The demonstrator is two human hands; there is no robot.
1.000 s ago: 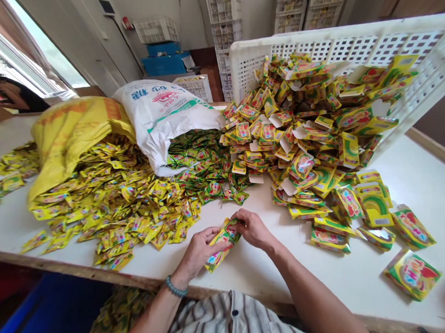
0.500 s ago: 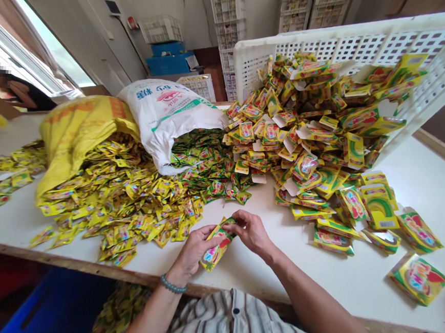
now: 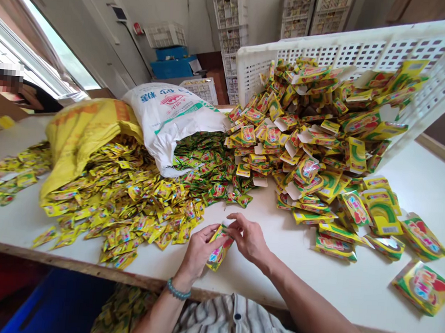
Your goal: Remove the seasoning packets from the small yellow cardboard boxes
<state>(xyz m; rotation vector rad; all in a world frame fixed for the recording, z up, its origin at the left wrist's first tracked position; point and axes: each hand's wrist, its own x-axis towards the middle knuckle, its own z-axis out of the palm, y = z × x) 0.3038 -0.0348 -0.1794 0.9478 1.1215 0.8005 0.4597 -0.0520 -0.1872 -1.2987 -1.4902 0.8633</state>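
Note:
My left hand (image 3: 197, 252) is closed around a small yellow and green candy box (image 3: 217, 256), held tilted above the table's near edge. At the box's upper end, the fingers of my right hand (image 3: 249, 240) pinch its top, where a bit of white flap shows. The fingers partly hide the box. Beyond my hands lie a heap of yellow sachets (image 3: 146, 206) and a heap of green sachets (image 3: 208, 157), spilling from a yellow sack (image 3: 82, 135) and a white sack (image 3: 165, 110).
A white plastic crate (image 3: 355, 43) on its side spills many candy boxes (image 3: 307, 168) across the right of the table (image 3: 275, 278). One box (image 3: 423, 287) lies near the right edge. A blue bin (image 3: 57, 302) stands below the table. Another person (image 3: 39, 95) is at far left.
My right fingers have shifted at the box's upper end, and a white flap now shows there. The whole view has moved slightly. The box stays in my left hand.

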